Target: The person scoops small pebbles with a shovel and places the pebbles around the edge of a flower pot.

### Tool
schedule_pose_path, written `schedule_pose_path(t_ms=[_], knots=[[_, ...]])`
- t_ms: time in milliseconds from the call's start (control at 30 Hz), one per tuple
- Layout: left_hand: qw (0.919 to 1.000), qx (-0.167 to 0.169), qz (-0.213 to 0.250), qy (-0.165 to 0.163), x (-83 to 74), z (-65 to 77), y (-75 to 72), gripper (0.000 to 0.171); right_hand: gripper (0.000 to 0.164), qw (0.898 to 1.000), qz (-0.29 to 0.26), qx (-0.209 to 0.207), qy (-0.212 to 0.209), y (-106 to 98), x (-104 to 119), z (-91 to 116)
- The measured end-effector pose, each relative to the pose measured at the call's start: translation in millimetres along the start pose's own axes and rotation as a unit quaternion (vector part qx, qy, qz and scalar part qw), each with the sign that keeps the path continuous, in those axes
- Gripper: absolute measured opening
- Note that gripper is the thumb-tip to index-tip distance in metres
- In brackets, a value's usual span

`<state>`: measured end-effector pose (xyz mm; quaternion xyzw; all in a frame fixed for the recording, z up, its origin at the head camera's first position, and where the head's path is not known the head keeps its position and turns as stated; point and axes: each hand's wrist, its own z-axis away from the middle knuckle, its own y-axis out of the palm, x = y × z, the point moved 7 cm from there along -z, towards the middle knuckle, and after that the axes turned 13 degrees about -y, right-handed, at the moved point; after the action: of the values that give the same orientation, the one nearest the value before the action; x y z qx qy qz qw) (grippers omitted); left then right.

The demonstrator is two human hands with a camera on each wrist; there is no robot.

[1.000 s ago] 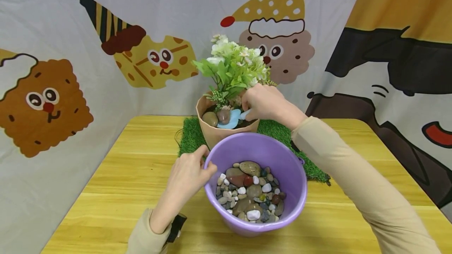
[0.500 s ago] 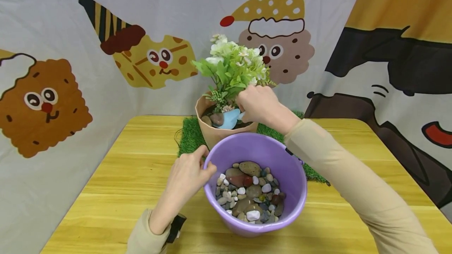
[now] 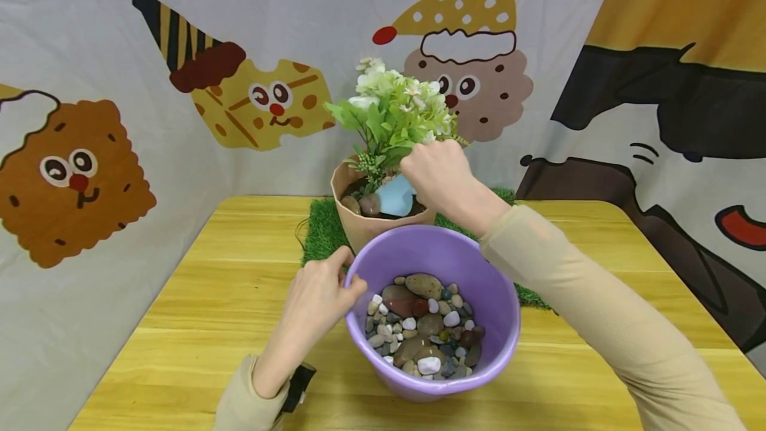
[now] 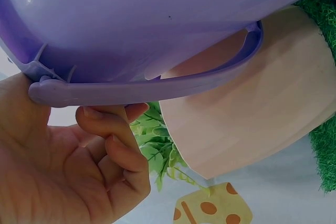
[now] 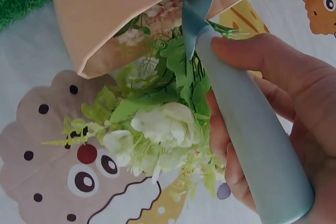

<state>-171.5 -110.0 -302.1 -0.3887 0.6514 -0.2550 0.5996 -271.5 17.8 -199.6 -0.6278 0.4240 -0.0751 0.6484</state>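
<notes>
My right hand [image 3: 443, 175] grips the handle of a light blue garden trowel [image 5: 257, 140], its thumb along the top near the blade. The trowel's blade reaches inside the peach plant pot [image 3: 365, 228], close beside brown stones [image 3: 370, 203] on dark soil. Leafy stems with white flowers [image 3: 389, 112] rise from this pot. With its thumb over the rim, my left hand [image 3: 320, 294] holds the near purple bucket [image 3: 497, 311]. Its other fingers curl outside, under the bucket's folded-down handle [image 4: 157, 90]. Inside the bucket lie several mixed pebbles [image 3: 429, 324].
Pot and bucket stand close together, the bucket's far rim overlapping the pot's foot in the head view. A green artificial-grass mat [image 3: 323, 231] lies beneath the pot on the wooden table [image 3: 239, 271]. Behind hangs a cloth printed with cartoon biscuits [image 3: 90, 171].
My right hand has shifted slightly left, and the trowel's blade has tilted up and back from the stones toward the right. The left hand and bucket keep their places.
</notes>
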Motion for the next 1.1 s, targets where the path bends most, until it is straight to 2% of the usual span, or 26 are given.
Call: schedule_pose_path(t_ms=[167,333,533,700,933,1100], knots=[[1.0,-0.006,-0.006,0.003,-0.6,0.1,-0.2,0.01,0.035,1.0,0.015,-0.019,0.009,-4,-4,9],[1.0,-0.004,-0.005,0.001,-0.5,0.1,0.2,0.011,0.032,0.999,-0.004,-0.014,0.032,-6,-15,21],[1.0,-0.003,-0.004,0.001,-1.0,0.5,-0.3,0.011,0.027,0.998,-0.027,-0.041,0.047,-12,-25,36],[1.0,-0.001,-0.003,0.001,-1.7,0.5,-0.4,0.011,0.011,0.996,-0.043,-0.055,0.053,-15,-29,52],[1.0,-0.002,-0.003,0.0,-1.8,0.6,-0.3,0.011,0.009,0.994,-0.059,-0.083,0.03,-19,-24,79],[1.0,0.001,-0.007,-0.005,-1.0,0.5,0.2,0.012,0.014,0.991,-0.043,-0.124,0.002,-25,-16,94]])
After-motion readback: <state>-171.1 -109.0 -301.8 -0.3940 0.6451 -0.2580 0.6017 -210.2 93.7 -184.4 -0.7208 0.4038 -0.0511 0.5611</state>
